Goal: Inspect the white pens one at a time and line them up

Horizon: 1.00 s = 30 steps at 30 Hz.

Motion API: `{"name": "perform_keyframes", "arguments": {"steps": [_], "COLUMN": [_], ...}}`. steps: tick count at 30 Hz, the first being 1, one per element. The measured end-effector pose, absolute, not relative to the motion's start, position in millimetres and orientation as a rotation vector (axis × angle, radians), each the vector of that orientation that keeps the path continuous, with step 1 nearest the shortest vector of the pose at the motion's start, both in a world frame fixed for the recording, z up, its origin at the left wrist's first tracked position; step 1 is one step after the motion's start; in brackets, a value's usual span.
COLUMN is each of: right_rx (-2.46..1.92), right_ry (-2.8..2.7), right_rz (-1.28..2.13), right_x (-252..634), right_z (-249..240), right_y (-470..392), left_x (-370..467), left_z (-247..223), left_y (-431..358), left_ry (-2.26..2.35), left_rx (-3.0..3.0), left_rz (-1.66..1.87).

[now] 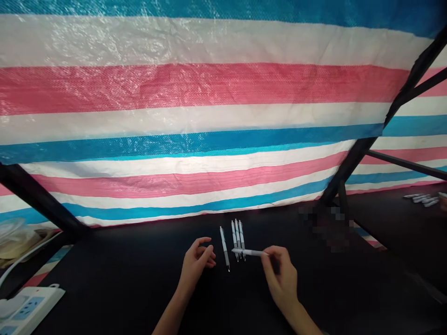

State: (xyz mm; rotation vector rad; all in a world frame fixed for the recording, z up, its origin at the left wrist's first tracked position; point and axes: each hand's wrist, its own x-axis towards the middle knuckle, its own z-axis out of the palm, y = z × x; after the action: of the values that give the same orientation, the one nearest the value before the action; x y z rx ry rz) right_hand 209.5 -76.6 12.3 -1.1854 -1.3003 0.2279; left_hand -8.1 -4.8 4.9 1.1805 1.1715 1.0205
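Well inside table's far edge, right hand pinches pen.

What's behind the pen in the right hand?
Behind the held pen are three pens side by side on the table. Their upper parts and lower tips show; the short stretch it crosses is covered. Whether it touches them, I can't tell.

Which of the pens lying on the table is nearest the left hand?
The lone pen, just to the right of the left hand; a gap sets it apart from the bunched pens, which lie side by side farther right.
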Motion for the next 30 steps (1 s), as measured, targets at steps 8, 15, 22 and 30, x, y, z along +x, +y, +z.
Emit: {"name": "perform_keyframes", "arguments": {"steps": [8, 15, 22, 30], "right_rx": [-1.113, -0.922, -0.906, -1.212], "right_ry": [-0.630, -0.404, -0.505, -0.632], "right_rz": [1.018, 1.844, 2.040, 1.864], "right_x": [146.7, 125.6, 134.4, 127.0], "right_z": [-4.3, -19.2, -27.6, -17.3], "right_y": [-119.5, -123.2, -121.0, -118.1], "left_x": [-5.4, -9.5, -7.5, -0.3], "left_z": [10.2, 9.2, 6.0, -1.6], "left_y": [-13.3, -8.9, -10.0, -9.7], "left_ry": [0.869, 0.831, 0.937, 1.010], "left_rx": [1.017, 0.916, 0.976, 0.989], "left_rz": [0.819, 0.857, 0.784, 0.869]}}
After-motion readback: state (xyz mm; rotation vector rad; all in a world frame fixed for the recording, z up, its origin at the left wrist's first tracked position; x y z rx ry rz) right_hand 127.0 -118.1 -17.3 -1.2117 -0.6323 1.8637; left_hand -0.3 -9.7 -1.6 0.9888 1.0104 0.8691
